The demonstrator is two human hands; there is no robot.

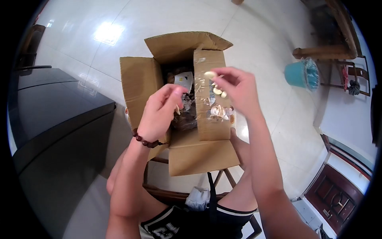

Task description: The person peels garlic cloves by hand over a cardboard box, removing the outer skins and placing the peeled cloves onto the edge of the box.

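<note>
An open cardboard box (139, 79) stands in front of my knees. Over its opening my left hand (161, 109) is closed, with small bits of dry garlic skin between its fingers. My right hand (234, 85) pinches a pale peeled garlic clove (210, 75) above the box's right flap (207, 129). On that flap, just below my right fingertips, lie several peeled cloves (217, 91). Nearer to me on the same flap is a partly broken garlic bulb (218, 111) with loose skins. Inside the box are dark scraps and a white piece with a label (183, 81).
A dark grey cabinet (59, 115) stands at the left. On the tiled floor at the right is a teal bin (296, 75) with a clear plastic liner, beside wooden furniture (326, 51). A wooden stool frame (165, 193) shows under the box.
</note>
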